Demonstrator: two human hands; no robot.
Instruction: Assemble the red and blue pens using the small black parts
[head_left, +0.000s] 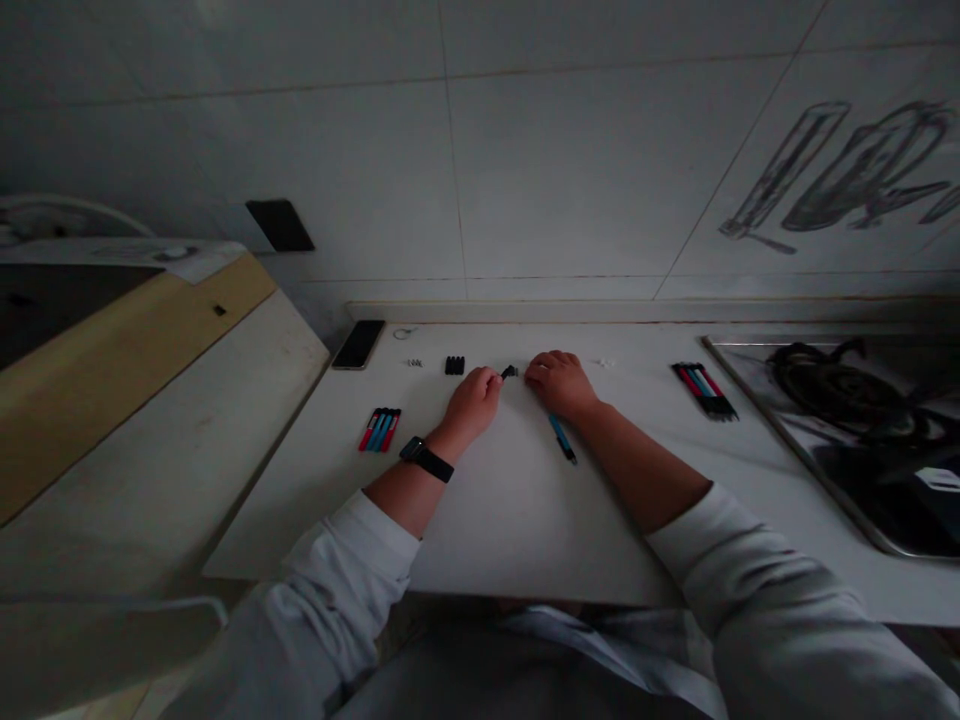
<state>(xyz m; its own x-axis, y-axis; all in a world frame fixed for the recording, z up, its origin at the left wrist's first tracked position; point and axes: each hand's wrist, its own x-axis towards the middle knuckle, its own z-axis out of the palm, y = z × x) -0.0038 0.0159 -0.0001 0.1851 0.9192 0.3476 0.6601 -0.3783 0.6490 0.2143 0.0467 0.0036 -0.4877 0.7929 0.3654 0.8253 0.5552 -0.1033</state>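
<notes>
Left hand point(471, 403) has a small black piece point(509, 372) pinched narrow at its fingers, just above the counter point(517, 520). Right hand point(559, 383) sits just across from it, curled over the top end of a blue pen point(561, 438). Can't tell if it's actually gripping.

Black caps point(454, 365) sit just left of the fingers, with pen bundles further out on the left point(379, 429) and right point(705, 390). Looks like a fiddly small-part step, so any next move needs careful fingertip lining-up.
</notes>
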